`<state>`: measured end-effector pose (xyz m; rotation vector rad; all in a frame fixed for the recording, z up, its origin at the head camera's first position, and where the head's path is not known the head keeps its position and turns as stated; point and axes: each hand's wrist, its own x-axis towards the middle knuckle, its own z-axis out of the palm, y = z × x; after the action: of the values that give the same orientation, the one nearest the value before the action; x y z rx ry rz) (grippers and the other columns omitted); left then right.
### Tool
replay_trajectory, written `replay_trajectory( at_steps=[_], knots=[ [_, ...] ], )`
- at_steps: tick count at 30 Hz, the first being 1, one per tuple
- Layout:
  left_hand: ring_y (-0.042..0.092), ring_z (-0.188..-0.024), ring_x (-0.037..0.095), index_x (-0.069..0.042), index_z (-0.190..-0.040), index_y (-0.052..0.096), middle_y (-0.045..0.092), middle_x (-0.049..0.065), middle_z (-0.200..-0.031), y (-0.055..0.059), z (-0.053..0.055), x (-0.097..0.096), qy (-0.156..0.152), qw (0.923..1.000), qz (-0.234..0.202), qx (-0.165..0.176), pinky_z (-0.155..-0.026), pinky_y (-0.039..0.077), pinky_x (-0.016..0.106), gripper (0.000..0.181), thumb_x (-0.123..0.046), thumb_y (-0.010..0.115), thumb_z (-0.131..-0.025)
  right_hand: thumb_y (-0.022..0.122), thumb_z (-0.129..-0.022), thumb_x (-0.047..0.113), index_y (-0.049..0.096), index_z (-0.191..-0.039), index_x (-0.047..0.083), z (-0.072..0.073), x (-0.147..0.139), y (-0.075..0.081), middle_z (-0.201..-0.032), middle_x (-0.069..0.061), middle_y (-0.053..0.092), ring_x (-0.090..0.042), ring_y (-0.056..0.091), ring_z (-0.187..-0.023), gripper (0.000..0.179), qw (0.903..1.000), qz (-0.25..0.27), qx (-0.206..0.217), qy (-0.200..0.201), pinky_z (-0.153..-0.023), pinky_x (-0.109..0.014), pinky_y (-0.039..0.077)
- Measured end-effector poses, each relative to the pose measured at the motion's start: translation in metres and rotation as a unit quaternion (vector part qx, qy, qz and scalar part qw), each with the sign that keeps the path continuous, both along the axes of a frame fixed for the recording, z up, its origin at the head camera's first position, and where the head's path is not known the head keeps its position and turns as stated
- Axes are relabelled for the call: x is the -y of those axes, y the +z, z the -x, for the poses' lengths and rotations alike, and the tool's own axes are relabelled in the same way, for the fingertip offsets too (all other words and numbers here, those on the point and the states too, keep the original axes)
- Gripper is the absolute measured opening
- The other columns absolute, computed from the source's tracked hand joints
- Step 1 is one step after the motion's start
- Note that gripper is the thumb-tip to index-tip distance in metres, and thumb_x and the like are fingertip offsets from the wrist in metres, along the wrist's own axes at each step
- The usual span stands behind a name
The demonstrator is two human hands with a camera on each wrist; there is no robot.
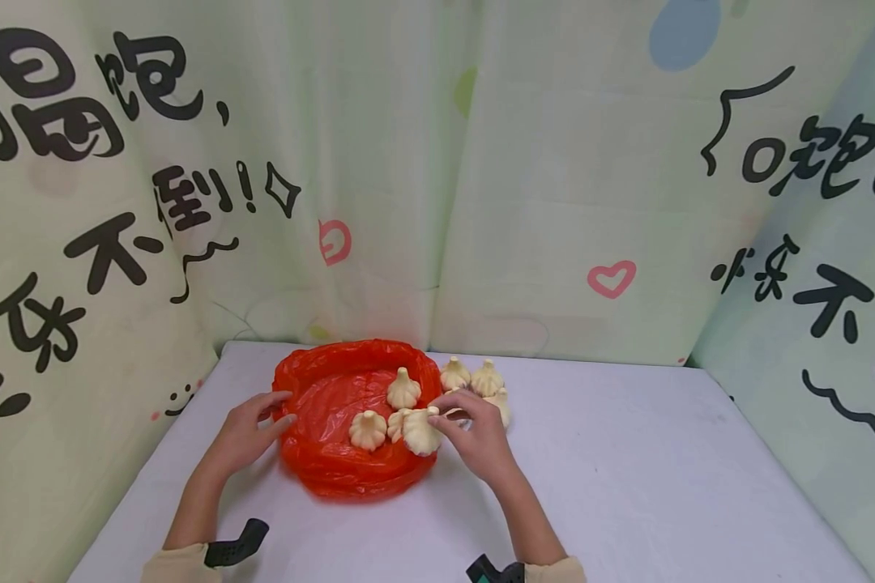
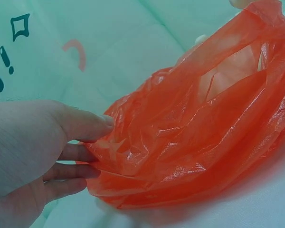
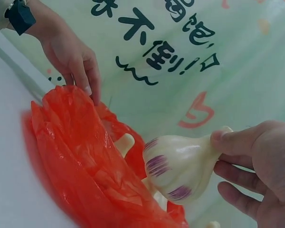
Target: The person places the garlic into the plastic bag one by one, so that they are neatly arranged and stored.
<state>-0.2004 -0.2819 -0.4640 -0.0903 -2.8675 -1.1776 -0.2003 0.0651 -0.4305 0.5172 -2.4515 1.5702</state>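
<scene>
1. Closest to the person: pale sleeves (image 1: pixel 182 564) on both arms, a black wrist device (image 1: pixel 236 544) strapped at each cuff.
2. Left hand (image 1: pixel 244 433) at the left edge of the red plastic bag (image 1: pixel 357 486). Thumb on one side of the thin plastic, fingers on the other, holding the rim lightly between them.
3. Right hand (image 1: pixel 481 433) over the right side of the bag. Thumb and fingertips pinch the held garlic bulb (image 1: pixel 421 431) by its stem; the lower fingers stand a little apart.
4. Held bulb: cream, with purple streaks on its rounded end, which points toward the bag. Whether it touches the bulbs below, I cannot tell.
5. Bag: crumpled, glossy, mouth spread wide, rim bunched into a thick ring. Inside, toward the right, three bulbs show: a front bulb (image 1: pixel 368 430), a rear bulb (image 1: pixel 404 389) with its stem up, and one partly hidden behind the held bulb.
6. Just beyond the right hand, outside the bag: a cluster of loose bulbs (image 1: pixel 487 378), close together, partly covered by the hand; exact count unclear.
7. Under it all, a white tabletop (image 1: pixel 627 486).
8. Farthest off: pale green curtain (image 1: pixel 554 162), black lettering on both sides, a pink heart outline (image 1: pixel 612 279) toward the right.
</scene>
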Motion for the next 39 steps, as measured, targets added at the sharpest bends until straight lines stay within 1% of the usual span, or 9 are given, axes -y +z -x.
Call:
replay_trajectory(
  at_steps=[5, 11, 20, 22, 28, 30, 33, 37, 39],
  knots=[
    [0.052, -0.122, 0.041, -0.006, -0.138, 0.049, 0.055, 0.020, -0.132, -0.002, 0.001, 0.002, 0.001, 1.0000, 0.000, 0.004, -0.094, 0.054, 0.049, 0.051, -0.024, 0.063, -0.093, 0.074, -0.083, 0.010, 0.073, -0.096, 0.014, 0.001, 0.006, 0.001, -0.094, -0.001, 0.069, -0.021, 0.064, -0.093, 0.014, 0.9999, 0.010, 0.001, 0.003, -0.083, -0.033, 0.058],
    [0.052, -0.121, 0.039, -0.006, -0.138, 0.049, 0.056, 0.020, -0.130, -0.004, 0.002, 0.003, 0.000, 1.0000, 0.000, -0.001, -0.094, 0.053, 0.050, 0.050, -0.024, 0.063, -0.093, 0.073, -0.085, 0.012, 0.072, -0.097, 0.017, 0.001, 0.011, 0.002, -0.096, 0.002, 0.069, -0.019, 0.063, -0.096, 0.013, 0.9999, -0.004, -0.005, 0.010, -0.082, -0.024, 0.057],
    [0.051, -0.123, 0.041, -0.007, -0.138, 0.049, 0.055, 0.020, -0.132, -0.003, 0.000, 0.001, 0.007, 0.9999, -0.003, 0.008, -0.093, 0.054, 0.049, 0.051, -0.023, 0.064, -0.092, 0.073, -0.085, 0.013, 0.072, -0.100, 0.015, 0.002, 0.019, 0.003, -0.097, 0.001, 0.070, -0.026, 0.064, -0.097, 0.015, 0.9994, -0.003, -0.025, 0.024, -0.082, -0.025, 0.057],
    [0.051, -0.123, 0.041, -0.007, -0.138, 0.049, 0.055, 0.020, -0.132, -0.003, 0.000, 0.000, 0.008, 0.9999, -0.003, 0.008, -0.092, 0.055, 0.049, 0.051, -0.023, 0.064, -0.092, 0.073, -0.086, 0.014, 0.072, -0.100, 0.017, 0.002, 0.021, 0.004, -0.098, 0.002, 0.070, -0.024, 0.064, -0.096, 0.015, 0.9994, -0.003, -0.028, 0.021, -0.081, -0.023, 0.057],
    [0.051, -0.123, 0.041, -0.007, -0.139, 0.048, 0.054, 0.020, -0.133, -0.003, 0.001, 0.001, 0.007, 0.9999, -0.001, 0.009, -0.092, 0.055, 0.049, 0.051, -0.023, 0.063, -0.093, 0.072, -0.086, 0.015, 0.071, -0.105, 0.014, 0.002, 0.027, 0.008, -0.101, 0.001, 0.070, -0.016, 0.065, -0.092, 0.019, 0.9995, -0.001, -0.033, 0.004, -0.078, -0.027, 0.059],
    [0.050, -0.123, 0.041, -0.007, -0.139, 0.048, 0.054, 0.020, -0.133, -0.003, 0.002, 0.001, 0.008, 0.9999, -0.001, 0.009, -0.092, 0.055, 0.049, 0.051, -0.022, 0.063, -0.093, 0.072, -0.086, 0.015, 0.071, -0.106, 0.012, 0.001, 0.028, 0.010, -0.102, 0.001, 0.070, -0.016, 0.065, -0.092, 0.020, 0.9994, 0.000, -0.034, 0.002, -0.078, -0.026, 0.059],
    [0.051, -0.123, 0.040, -0.006, -0.139, 0.048, 0.055, 0.020, -0.132, -0.001, 0.001, 0.001, 0.008, 0.9999, -0.001, 0.010, -0.093, 0.054, 0.049, 0.051, -0.022, 0.063, -0.093, 0.072, -0.086, 0.015, 0.071, -0.106, 0.015, 0.002, 0.029, 0.010, -0.102, 0.002, 0.070, -0.016, 0.065, -0.093, 0.020, 0.9997, -0.006, -0.024, 0.000, -0.078, -0.027, 0.059],
    [0.051, -0.122, 0.039, -0.006, -0.138, 0.049, 0.056, 0.020, -0.131, 0.000, -0.001, 0.000, 0.008, 0.9999, -0.001, 0.010, -0.094, 0.054, 0.049, 0.050, -0.022, 0.064, -0.093, 0.072, -0.087, 0.016, 0.070, -0.105, 0.018, 0.001, 0.030, 0.009, -0.102, 0.002, 0.069, -0.017, 0.064, -0.095, 0.019, 0.9998, -0.011, -0.015, 0.010, -0.079, -0.032, 0.060],
    [0.051, -0.122, 0.039, -0.006, -0.138, 0.049, 0.056, 0.020, -0.131, 0.000, -0.001, 0.000, 0.008, 0.9999, -0.001, 0.008, -0.094, 0.054, 0.049, 0.050, -0.022, 0.063, -0.092, 0.072, -0.087, 0.016, 0.070, -0.105, 0.020, 0.001, 0.031, 0.009, -0.102, 0.002, 0.069, -0.018, 0.064, -0.095, 0.019, 0.9997, -0.012, -0.016, 0.014, -0.079, -0.030, 0.060]
  ],
)
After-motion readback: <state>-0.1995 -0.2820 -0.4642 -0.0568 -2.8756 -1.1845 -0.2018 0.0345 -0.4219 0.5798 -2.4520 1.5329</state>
